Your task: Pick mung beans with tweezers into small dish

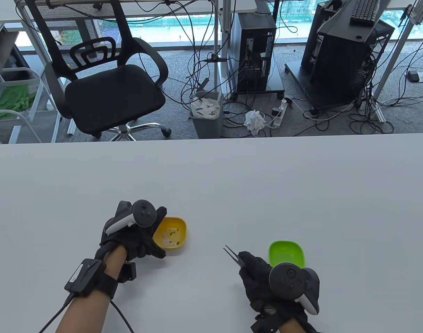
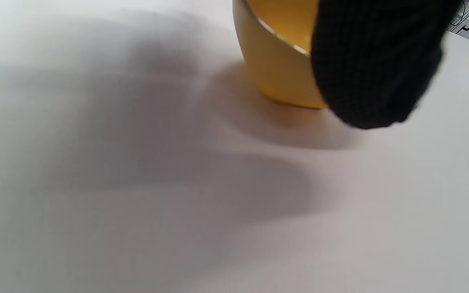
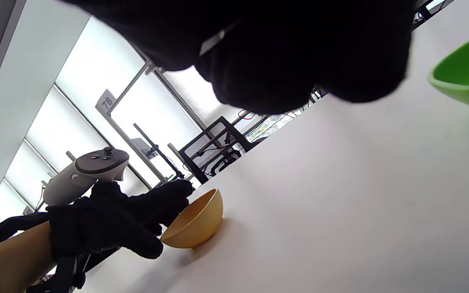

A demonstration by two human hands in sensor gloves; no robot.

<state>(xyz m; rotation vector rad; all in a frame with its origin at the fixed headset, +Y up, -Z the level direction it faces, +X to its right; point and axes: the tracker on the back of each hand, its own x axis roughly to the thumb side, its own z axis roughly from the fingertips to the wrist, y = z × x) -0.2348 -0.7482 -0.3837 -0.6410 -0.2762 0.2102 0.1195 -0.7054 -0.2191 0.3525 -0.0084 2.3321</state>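
A yellow dish (image 1: 171, 236) with a few mung beans (image 1: 175, 233) and pale bits sits on the white table (image 1: 232, 180). My left hand (image 1: 136, 230) holds its left rim; the dish also shows in the left wrist view (image 2: 277, 61) and the right wrist view (image 3: 196, 224). My right hand (image 1: 263, 277) grips metal tweezers (image 1: 231, 254), tips pointing up-left, above the table between the two dishes. I cannot tell whether the tips hold a bean. A green dish (image 1: 287, 254) stands just beyond my right hand, its inside looking bare; its rim shows in the right wrist view (image 3: 466, 77).
The table's far edge (image 1: 211, 140) runs across the middle of the table view. Beyond it on the floor are an office chair (image 1: 107, 79), a waste bin (image 1: 207, 112), computer towers and cables.
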